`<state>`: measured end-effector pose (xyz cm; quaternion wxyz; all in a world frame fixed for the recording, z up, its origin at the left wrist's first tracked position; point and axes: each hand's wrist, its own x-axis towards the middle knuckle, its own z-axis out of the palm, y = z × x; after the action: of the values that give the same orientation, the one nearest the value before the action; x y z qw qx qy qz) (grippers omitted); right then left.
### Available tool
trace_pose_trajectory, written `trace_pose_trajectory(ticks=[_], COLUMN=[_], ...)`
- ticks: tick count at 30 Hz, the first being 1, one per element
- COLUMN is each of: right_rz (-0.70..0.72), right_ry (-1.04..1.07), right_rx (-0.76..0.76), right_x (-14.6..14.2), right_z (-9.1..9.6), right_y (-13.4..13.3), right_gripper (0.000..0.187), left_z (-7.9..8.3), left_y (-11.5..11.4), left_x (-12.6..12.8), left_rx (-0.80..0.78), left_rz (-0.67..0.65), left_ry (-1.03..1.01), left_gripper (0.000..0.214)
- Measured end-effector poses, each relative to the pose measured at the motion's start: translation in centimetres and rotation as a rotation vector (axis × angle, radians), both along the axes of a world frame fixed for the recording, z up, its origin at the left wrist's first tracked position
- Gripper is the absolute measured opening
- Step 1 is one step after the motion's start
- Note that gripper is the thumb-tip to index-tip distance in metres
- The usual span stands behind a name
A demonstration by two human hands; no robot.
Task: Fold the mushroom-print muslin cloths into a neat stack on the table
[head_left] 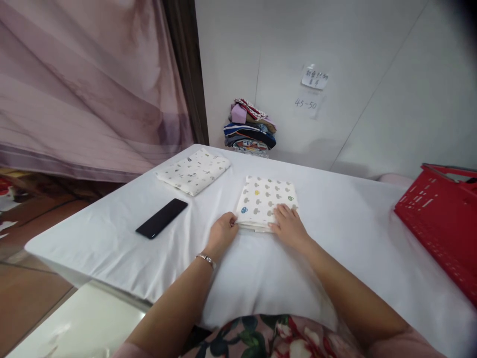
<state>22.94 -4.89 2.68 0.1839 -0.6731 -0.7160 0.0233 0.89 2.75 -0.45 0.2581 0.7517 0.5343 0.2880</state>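
A folded white cloth (265,199) with grey mushroom-like prints and a few coloured motifs lies on the white-covered table (346,219) in front of me. My left hand (222,231) is closed, its fingertips pinching the near left corner of the cloth. Fingers stretched out, my right hand (291,226) rests flat on the near right part of it. Several layers show along the near edge. Farther back on the left is another folded white cloth (194,171) with small dark prints.
A black phone (162,219) lies left of my left hand. On the right stands a red plastic basket (443,214). Behind the table's far edge rises a pile of folded clothes (250,130) against the wall. A pink curtain (93,89) hangs at left.
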Motion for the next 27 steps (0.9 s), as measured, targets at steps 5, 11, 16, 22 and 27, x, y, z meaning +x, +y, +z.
trace_pose_trajectory(ticks=[5,11,16,22,27], right_rz=[-0.070,-0.038,-0.178,-0.299,-0.259], right_ry=[-0.137,-0.037,-0.048,0.050,0.166], right_rx=[-0.125,-0.231,-0.195,-0.214,-0.173], right_x=[1.4,1.1,3.1,6.6,7.0], right_z=[-2.5,-0.8,0.6,-2.8,-3.8], right_y=[0.4,0.9,4.3,5.8,5.7], right_gripper=[0.060,0.059,0.059,0.057,0.058], left_z=[1.0,5.2,4.6,0.7,0.7], left_y=[-0.2,1.1,3.2,4.0,3.9], left_x=[-0.2,1.3,6.2,7.3,6.8], left_rx=[0.012,0.091,0.327,0.216,0.192], left_rz=[-0.004,-0.055,-0.201,-0.188,-0.182], left_ry=[0.135,0.122,0.282,0.462,0.420], left_gripper=[0.010,0.030,0.040,0.051,0.051])
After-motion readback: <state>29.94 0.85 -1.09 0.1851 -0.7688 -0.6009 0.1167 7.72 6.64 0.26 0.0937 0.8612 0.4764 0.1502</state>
